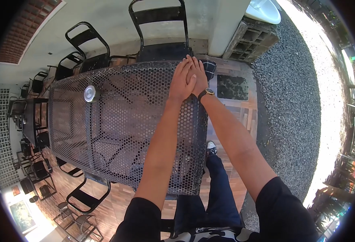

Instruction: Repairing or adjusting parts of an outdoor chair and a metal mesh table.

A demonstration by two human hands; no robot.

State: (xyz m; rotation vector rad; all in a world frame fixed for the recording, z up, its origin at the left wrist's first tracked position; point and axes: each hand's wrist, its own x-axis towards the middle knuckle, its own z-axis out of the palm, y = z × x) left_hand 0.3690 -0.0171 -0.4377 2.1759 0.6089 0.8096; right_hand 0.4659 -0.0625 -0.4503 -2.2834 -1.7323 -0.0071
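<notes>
At the far right corner of a dark perforated metal table (117, 121), my two hands lie close together, the left partly overlapping the right. My left hand (180, 84) has its fingers stretched forward and its thumb reaching across the right hand. My right hand (198, 76), with a watch (206, 93) on its wrist, also has its fingers extended. A dark checked cloth (210, 69) shows beside and partly under the right hand, at the table's corner. How much of the cloth lies beneath the palms is hidden.
A round metal container (90, 94) stands on the table's far left part. Black folding chairs (161, 36) line the wall, and another chair (86, 197) sits at the near left. Gravel (290, 113) borders the tiled floor on the right. A white basin (265, 12) rests on concrete blocks (252, 38).
</notes>
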